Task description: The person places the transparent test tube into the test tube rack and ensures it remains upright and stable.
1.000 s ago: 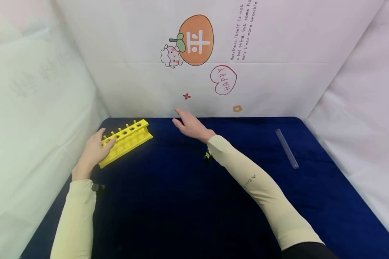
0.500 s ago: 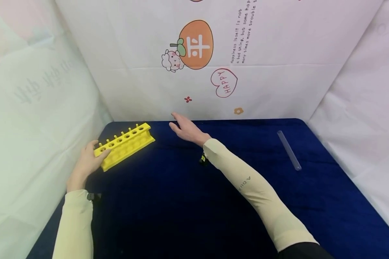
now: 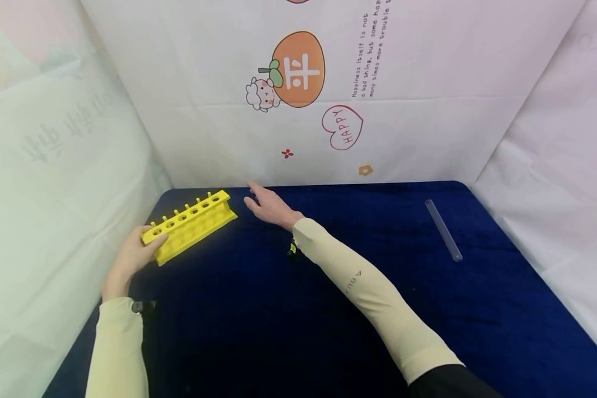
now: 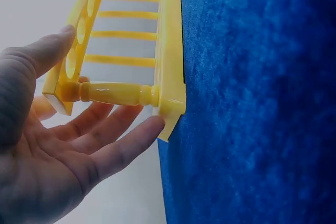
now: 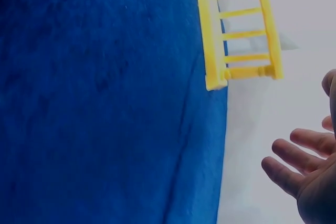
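A yellow test tube rack stands slanting on the dark blue tabletop at the far left. My left hand grips its near left end. In the left wrist view the thumb lies on the holed top plate of the rack, and the fingers of the left hand curl about the end post. My right hand hovers to the right of the rack with spread fingers, apart from it. The right wrist view shows the right hand holding nothing. No tubes show in the rack's holes.
A clear test tube lies on the blue cloth at the right. White printed sheets close off the back, left and right sides of the table.
My left hand has shifted from over the rack's front to its near end, its fingers now closed about it. My right hand has moved left, closer to the rack.
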`<state>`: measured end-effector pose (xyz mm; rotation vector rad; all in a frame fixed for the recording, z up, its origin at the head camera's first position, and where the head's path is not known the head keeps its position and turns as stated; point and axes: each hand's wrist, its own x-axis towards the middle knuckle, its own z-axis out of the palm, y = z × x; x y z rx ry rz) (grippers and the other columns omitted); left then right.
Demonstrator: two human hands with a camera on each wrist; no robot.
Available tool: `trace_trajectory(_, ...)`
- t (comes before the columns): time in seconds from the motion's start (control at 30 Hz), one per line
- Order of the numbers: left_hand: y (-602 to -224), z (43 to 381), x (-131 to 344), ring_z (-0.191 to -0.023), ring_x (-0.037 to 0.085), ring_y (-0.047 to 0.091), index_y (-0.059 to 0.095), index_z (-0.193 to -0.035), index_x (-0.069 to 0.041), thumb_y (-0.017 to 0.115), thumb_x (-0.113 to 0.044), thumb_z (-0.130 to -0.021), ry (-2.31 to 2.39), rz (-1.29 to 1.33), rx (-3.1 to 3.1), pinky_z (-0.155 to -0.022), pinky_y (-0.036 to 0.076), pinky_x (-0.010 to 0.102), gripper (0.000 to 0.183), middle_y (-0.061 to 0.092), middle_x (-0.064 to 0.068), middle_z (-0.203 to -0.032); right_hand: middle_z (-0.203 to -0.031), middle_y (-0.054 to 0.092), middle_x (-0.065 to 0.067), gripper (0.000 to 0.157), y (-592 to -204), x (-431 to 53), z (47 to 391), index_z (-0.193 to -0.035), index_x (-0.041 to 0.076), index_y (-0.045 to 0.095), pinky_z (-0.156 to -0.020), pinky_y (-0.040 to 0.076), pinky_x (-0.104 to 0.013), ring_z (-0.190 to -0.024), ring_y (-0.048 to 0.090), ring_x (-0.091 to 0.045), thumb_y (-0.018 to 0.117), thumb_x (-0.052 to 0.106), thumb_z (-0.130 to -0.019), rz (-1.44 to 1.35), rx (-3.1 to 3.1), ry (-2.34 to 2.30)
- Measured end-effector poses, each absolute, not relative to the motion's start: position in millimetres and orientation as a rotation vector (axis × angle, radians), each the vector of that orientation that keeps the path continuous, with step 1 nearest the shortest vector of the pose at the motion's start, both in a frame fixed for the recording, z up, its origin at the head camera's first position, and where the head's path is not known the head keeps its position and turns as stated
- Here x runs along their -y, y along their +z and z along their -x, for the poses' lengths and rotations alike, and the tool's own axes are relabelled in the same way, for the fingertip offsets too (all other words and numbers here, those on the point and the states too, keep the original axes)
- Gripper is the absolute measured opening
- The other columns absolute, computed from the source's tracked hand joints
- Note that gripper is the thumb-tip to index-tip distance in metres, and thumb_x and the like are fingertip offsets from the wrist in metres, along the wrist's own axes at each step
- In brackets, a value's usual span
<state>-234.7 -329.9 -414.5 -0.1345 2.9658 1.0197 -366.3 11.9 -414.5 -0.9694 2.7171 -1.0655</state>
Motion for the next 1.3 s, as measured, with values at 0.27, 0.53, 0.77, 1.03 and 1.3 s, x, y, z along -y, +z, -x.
trace_trajectory(0.27,-419,233,331,-0.082,0.026,0.059,0.031,-0.144,0.008,0.053,-0.056,-0.096,1.133,0.181,-2.957,-0.068,0.045,0.029,0.083,0.053,0.025,-0.116,-0.156,0.040,-0.008,0.056,-425,13,359,-0.156,0.013,0.025,-0.108,0.045,-0.041,-0.135,0.049,-0.023,0.038,0.037,-0.107,0.943,-2.727,-1.042)
trace_trajectory(0.53,-420,229,340,-0.083,0.025,0.062,0.032,-0.146,0.006,0.056,-0.054,-0.095,1.214,0.188,-2.921,-0.068,0.048,0.026,0.082,0.051,0.023,-0.115,-0.155,0.041,-0.007,0.056,-424,39,361,-0.156,0.013,0.025,-0.109,0.044,-0.040,-0.135,0.048,-0.023,0.036,0.037,-0.107,0.923,-2.739,-0.997)
trace_trajectory(0.77,-421,234,341,-0.089,0.030,0.061,0.036,-0.145,0.003,0.060,-0.054,-0.093,1.210,0.169,-2.918,-0.070,0.054,0.030,0.080,0.054,0.022,-0.112,-0.159,0.034,-0.003,0.055,-424,49,362,-0.157,0.017,0.023,-0.114,0.039,-0.038,-0.142,0.040,-0.021,0.035,0.038,-0.107,0.892,-2.763,-0.963)
trace_trajectory(1.03,-423,231,342,-0.091,0.030,0.065,0.039,-0.145,0.001,0.061,-0.054,-0.092,1.261,0.169,-2.874,-0.076,0.056,0.035,0.079,0.055,0.023,-0.117,-0.157,0.036,-0.007,0.055,-436,61,361,-0.156,0.012,0.023,-0.112,0.041,-0.037,-0.140,0.043,-0.021,0.035,0.033,-0.107,0.864,-2.784,-1.020)
trace_trajectory(1.3,-423,232,347,-0.084,0.019,0.068,0.042,-0.146,-0.002,0.062,-0.050,-0.093,1.327,0.143,-2.867,-0.078,0.059,0.035,0.074,0.056,0.021,-0.115,-0.157,0.036,-0.010,0.055,-443,69,361,-0.157,0.012,0.021,-0.110,0.044,-0.037,-0.139,0.044,-0.023,0.034,0.032,-0.108,0.883,-2.801,-1.020)
